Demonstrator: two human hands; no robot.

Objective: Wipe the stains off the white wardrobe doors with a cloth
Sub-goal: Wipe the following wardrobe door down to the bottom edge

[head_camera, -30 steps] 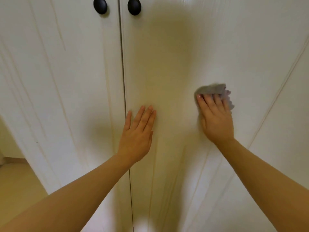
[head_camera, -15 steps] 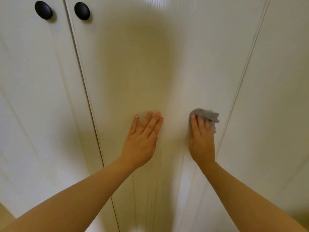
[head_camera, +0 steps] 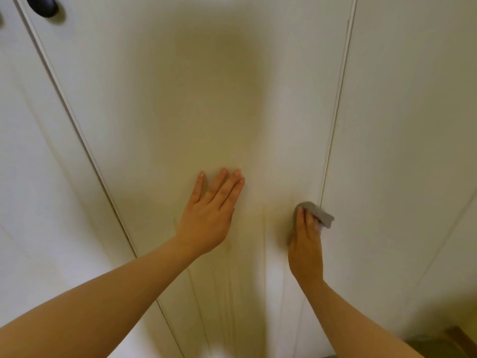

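Left hand: the left hand (head_camera: 206,218) lies flat on the middle door (head_camera: 206,99), fingers straight and slightly spread, holding nothing. I judge it a brace.
Right hand: the right hand (head_camera: 305,244) has its fingers curled over the grey cloth (head_camera: 318,214) and presses it against the same door.
Cloth: it is bunched under the right fingertips. A fold sticks out on the side away from the left hand, right at the seam (head_camera: 335,112) where the right door (head_camera: 413,125) begins.
Step in hand: by my reading, wiping the strip of the middle door beside that seam.
Done: hard to say. The panel between and above the hands shows no distinct stain, only a yellowish shadow and some blur.
Left: faint vertical streaks run below both hands, toward the wrists; I cannot tell whether they are stain or grain. The right door beyond the cloth gives no sign either way, and neither does the left door (head_camera: 31,164) past the left hand, below the dark knob (head_camera: 42,6).
Progress: likely mid-task, with the lower panel and the neighbouring doors yet to be covered.
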